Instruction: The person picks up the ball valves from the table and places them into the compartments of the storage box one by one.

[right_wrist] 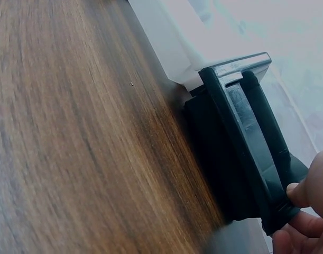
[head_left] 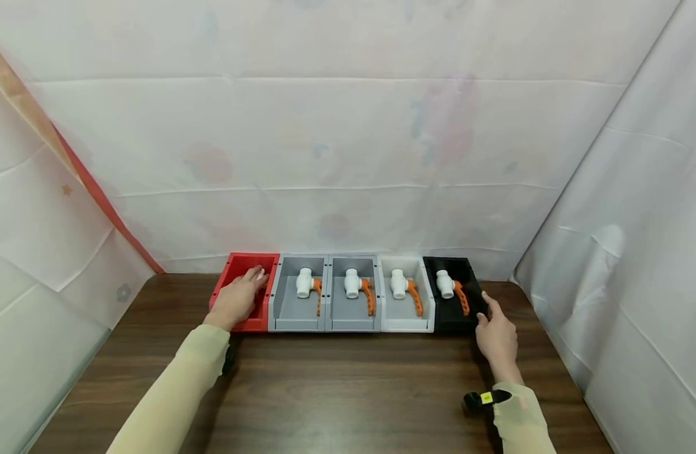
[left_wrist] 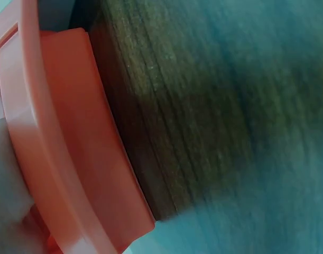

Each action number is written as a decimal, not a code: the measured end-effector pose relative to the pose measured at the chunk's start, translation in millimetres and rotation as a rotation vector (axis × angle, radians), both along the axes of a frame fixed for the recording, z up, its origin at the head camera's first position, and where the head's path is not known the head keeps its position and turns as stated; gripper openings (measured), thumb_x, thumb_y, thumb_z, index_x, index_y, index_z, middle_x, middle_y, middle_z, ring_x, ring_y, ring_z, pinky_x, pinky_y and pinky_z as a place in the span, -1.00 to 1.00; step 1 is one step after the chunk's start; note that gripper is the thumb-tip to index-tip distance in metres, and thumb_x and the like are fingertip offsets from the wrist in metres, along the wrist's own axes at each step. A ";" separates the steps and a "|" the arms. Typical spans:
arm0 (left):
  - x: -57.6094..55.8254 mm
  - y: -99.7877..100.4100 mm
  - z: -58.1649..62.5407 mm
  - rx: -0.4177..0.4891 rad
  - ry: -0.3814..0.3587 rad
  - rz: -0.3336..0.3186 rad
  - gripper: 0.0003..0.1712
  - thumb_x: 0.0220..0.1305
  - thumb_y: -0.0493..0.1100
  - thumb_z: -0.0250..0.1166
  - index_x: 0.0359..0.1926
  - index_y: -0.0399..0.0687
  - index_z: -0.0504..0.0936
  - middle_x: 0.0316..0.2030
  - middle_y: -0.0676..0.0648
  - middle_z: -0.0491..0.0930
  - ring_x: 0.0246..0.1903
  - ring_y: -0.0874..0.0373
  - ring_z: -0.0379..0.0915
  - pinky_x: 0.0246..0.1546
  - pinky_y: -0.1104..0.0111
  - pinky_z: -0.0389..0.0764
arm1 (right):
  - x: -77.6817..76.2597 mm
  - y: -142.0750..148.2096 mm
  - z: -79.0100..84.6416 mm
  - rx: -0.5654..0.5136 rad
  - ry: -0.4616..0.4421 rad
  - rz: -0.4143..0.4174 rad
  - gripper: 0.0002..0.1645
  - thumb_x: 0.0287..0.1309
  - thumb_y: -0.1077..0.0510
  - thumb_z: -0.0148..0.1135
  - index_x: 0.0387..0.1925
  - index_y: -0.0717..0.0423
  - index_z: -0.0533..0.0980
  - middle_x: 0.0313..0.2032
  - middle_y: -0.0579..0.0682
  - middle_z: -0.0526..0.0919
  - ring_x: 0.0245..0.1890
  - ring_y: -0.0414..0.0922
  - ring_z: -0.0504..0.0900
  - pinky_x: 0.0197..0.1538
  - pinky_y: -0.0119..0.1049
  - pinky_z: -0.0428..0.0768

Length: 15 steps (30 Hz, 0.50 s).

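Note:
My left hand (head_left: 238, 299) reaches into the red bin (head_left: 256, 323) at the row's left end. Its fingers are over a white ball valve (head_left: 260, 273), of which only a bit shows at the fingertips; the rest is hidden. In the left wrist view the red bin's wall (left_wrist: 92, 143) covers most of the hand. At the right end my right hand (head_left: 498, 337) pinches the side rim of the black bin (head_left: 452, 323), thumb (right_wrist: 298, 194) on the inner side and fingers outside. In the black bin lies a white ball valve (head_left: 446, 285) with an orange lever.
Between the end bins stand two grey bins (head_left: 298, 323) and a white bin (head_left: 407, 323), side by side. Each holds a white ball valve (head_left: 352, 284) with an orange lever. The row sits on a dark wooden table (head_left: 348, 391) against a pale cloth backdrop (head_left: 336, 145).

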<state>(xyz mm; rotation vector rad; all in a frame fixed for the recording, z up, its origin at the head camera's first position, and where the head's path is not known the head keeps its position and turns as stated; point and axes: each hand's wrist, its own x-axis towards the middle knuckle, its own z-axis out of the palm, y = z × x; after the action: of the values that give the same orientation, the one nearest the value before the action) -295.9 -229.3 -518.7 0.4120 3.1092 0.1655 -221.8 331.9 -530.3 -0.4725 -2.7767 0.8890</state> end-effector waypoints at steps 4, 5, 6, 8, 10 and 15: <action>-0.8 2.0 -3.4 -0.005 0.010 0.013 -0.35 0.23 -0.25 0.19 0.34 -0.07 0.27 0.35 -0.25 0.11 0.22 -0.27 0.20 0.04 -0.12 0.36 | 0.5 2.2 0.7 0.009 0.009 0.000 -0.37 0.35 0.09 -0.05 0.39 -0.28 0.11 0.05 0.30 0.50 -0.57 0.03 0.42 -0.61 -0.18 0.29; -0.8 2.6 -3.6 0.000 0.011 0.017 -0.37 0.25 -0.25 0.16 0.35 -0.06 0.27 0.35 -0.25 0.11 0.22 -0.27 0.19 0.04 -0.12 0.36 | 0.3 2.6 0.9 0.009 0.011 0.001 -0.37 0.35 0.09 -0.05 0.39 -0.28 0.11 0.05 0.31 0.50 -0.56 0.05 0.43 -0.60 -0.18 0.30; -1.0 3.2 -3.9 0.001 0.013 0.021 -0.39 0.27 -0.24 0.13 0.35 -0.06 0.26 0.36 -0.24 0.11 0.22 -0.27 0.19 0.04 -0.12 0.36 | 0.0 2.9 1.1 0.008 0.011 0.000 -0.37 0.35 0.09 -0.05 0.40 -0.28 0.10 0.05 0.31 0.50 -0.55 0.06 0.44 -0.60 -0.17 0.31; -1.3 4.4 -3.7 0.013 0.011 0.031 -0.42 0.31 -0.21 0.09 0.35 -0.06 0.26 0.36 -0.24 0.10 0.23 -0.27 0.18 0.04 -0.13 0.35 | -0.6 3.4 1.8 0.014 0.014 -0.004 -0.37 0.34 0.09 -0.04 0.39 -0.28 0.11 0.07 0.31 0.49 -0.51 0.07 0.46 -0.58 -0.16 0.32; -1.6 5.2 -3.3 0.019 0.009 0.038 -0.43 0.33 -0.20 0.07 0.35 -0.07 0.26 0.36 -0.24 0.11 0.23 -0.27 0.17 0.05 -0.14 0.33 | -0.6 3.2 2.6 0.014 0.008 -0.003 -0.37 0.34 0.09 -0.04 0.39 -0.28 0.11 0.08 0.31 0.48 -0.48 0.09 0.48 -0.57 -0.14 0.34; -0.8 5.5 -0.6 0.035 -0.002 0.046 -0.36 0.24 -0.24 0.17 0.34 -0.10 0.27 0.35 -0.25 0.13 0.27 -0.24 0.12 0.09 -0.14 0.29 | 1.6 2.0 3.2 0.011 -0.012 0.002 -0.37 0.34 0.09 -0.03 0.40 -0.26 0.11 0.12 0.27 0.46 -0.35 0.17 0.53 -0.52 -0.10 0.38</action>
<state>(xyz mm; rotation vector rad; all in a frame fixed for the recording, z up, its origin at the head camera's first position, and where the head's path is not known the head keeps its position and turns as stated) -296.7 -223.9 -519.4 0.3402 3.1190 0.2204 -220.2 333.8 -527.1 -0.4744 -2.7917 0.8744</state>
